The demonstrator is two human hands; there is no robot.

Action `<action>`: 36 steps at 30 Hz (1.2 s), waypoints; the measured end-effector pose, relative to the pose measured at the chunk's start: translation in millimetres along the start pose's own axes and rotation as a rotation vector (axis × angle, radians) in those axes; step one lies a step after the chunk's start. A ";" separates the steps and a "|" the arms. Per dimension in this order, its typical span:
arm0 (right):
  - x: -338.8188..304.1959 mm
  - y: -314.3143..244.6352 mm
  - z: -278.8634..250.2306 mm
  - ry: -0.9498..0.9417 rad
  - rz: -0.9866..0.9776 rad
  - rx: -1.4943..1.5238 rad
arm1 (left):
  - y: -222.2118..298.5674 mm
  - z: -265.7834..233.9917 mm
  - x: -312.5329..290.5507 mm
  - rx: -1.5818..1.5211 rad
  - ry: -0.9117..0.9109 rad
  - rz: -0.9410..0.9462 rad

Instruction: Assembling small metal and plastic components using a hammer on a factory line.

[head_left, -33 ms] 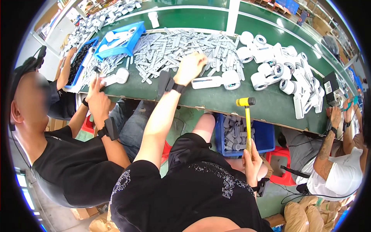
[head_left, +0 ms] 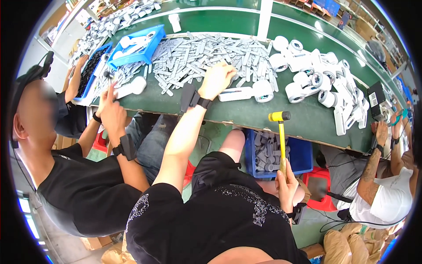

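Note:
My right hand (head_left: 287,179) is closed around the yellow handle of a small mallet (head_left: 281,136), held upright with its yellow-and-black head at the bench's front edge. My left hand (head_left: 216,80) reaches over a spread pile of grey plastic strips (head_left: 193,55). Its fingers are bent together at the tips; whatever they pinch, if anything, is too small to make out. Just right of that hand, a white round-headed part with a long handle (head_left: 262,91) lies flat on the green bench (head_left: 193,103), handle toward my hand.
Many similar white parts (head_left: 303,81) are heaped to the right. A blue tray (head_left: 151,48) with white parts stands back left. Below the bench is a blue bin (head_left: 303,165) of grey pieces. Co-workers sit on both sides; the left one's hand (head_left: 112,114) holds a small hammer (head_left: 108,75).
My left hand has shifted very slightly nearer to me over the strips. The left co-worker's hammer has risen a little. The mallet in my right hand stays put.

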State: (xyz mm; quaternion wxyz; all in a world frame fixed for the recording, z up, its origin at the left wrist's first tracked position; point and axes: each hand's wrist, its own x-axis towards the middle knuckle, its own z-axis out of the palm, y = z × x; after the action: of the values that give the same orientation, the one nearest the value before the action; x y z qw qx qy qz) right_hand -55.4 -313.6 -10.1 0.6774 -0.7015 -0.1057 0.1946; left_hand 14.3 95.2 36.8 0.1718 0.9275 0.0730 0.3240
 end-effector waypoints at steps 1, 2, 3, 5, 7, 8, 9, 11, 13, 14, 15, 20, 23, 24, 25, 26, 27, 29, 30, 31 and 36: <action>-1.5 0.5 0.0 0.015 0.046 0.014 | 1.2 -0.1 -0.9 0.001 -0.001 0.001; -2.3 1.2 0.0 0.003 0.024 0.024 | 1.7 0.0 -2.5 -0.017 0.041 -0.027; -2.9 1.9 0.1 0.000 0.018 0.001 | 1.1 0.3 -2.4 -0.042 0.096 -0.033; -3.1 3.1 0.2 -0.007 0.007 -0.025 | -3.7 0.8 3.0 0.055 0.128 -0.064; -2.3 3.4 0.5 0.009 0.031 -0.030 | -7.9 2.9 7.0 0.275 0.095 -0.182; -1.5 3.2 1.0 -0.015 0.011 -0.020 | -9.5 4.6 9.6 0.315 0.083 -0.242; -0.6 2.6 1.6 -0.010 0.009 -0.013 | -10.9 6.2 10.8 0.318 0.120 -0.225; 1.7 1.1 3.2 -0.007 0.003 -0.005 | -13.6 9.5 13.1 0.353 0.113 -0.306; 2.6 -0.9 4.1 0.017 0.079 0.009 | -16.8 12.7 15.9 0.368 0.092 -0.339; 3.4 -1.6 4.9 0.002 0.052 0.012 | -18.5 14.7 17.6 0.365 0.103 -0.361; 3.8 -2.3 5.4 -0.001 0.054 0.009 | -20.5 17.0 20.1 0.358 0.095 -0.395; 7.7 -3.2 9.2 -0.015 0.059 0.021 | -27.9 37.2 40.2 0.333 0.153 -0.362; 10.1 -3.3 10.8 -0.013 0.080 -0.002 | -33.6 42.0 48.7 0.296 0.097 -0.333; 10.6 -3.2 11.2 -0.015 0.066 -0.004 | -34.8 42.0 50.4 0.317 0.058 -0.320; 11.1 -3.1 11.4 -0.001 0.081 -0.018 | -35.9 40.2 51.1 0.331 -0.016 -0.326; 11.3 -3.1 11.1 -0.014 0.055 -0.005 | -35.7 38.0 50.0 0.336 0.002 -0.297; 11.5 -2.9 10.7 -0.008 0.063 0.004 | -35.6 34.4 47.9 0.339 0.024 -0.286; 11.4 -2.1 9.2 -0.003 0.079 0.014 | -34.3 24.2 40.6 0.294 -0.013 -0.390; 11.9 -1.7 8.0 -0.001 0.083 0.009 | -33.8 17.7 35.4 0.219 -0.001 -0.430; 12.3 -1.1 6.9 0.000 0.086 0.005 | -33.8 10.1 27.7 0.166 0.024 -0.405; 17.1 0.5 5.3 -0.026 0.058 -0.013 | -30.6 -14.0 4.8 0.208 -0.047 -0.379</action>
State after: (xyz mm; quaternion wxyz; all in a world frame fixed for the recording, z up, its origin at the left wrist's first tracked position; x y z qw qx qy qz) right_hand -42.2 -301.7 -12.8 0.6655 -0.7060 -0.0954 0.2226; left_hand 8.6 128.6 38.6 0.1347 0.9172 0.2749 0.2549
